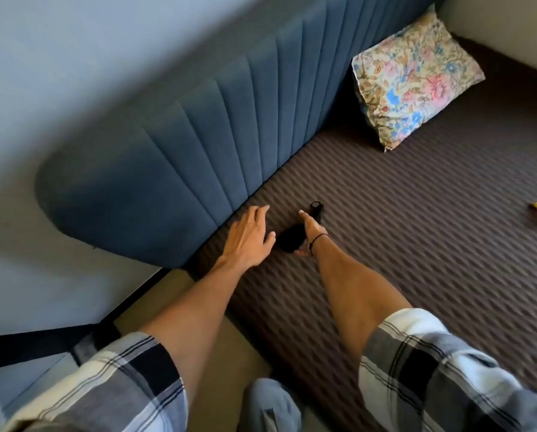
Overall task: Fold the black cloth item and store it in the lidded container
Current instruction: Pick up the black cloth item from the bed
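Your small black cloth item lies bunched on the brown ribbed mattress, gripped by your right hand; your left hand, fingers spread, hovers at nine o'clock. You're still gathering; next, flatten and fold. No lidded container shows.

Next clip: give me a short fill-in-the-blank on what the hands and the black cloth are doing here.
The black cloth item lies on the ____ bedcover.
The ____ hand grips the cloth.
The left hand is open with fingers ____, just beside the cloth.
The floral pillow leans against the ____ headboard.

Missing words: brown; right; spread; blue
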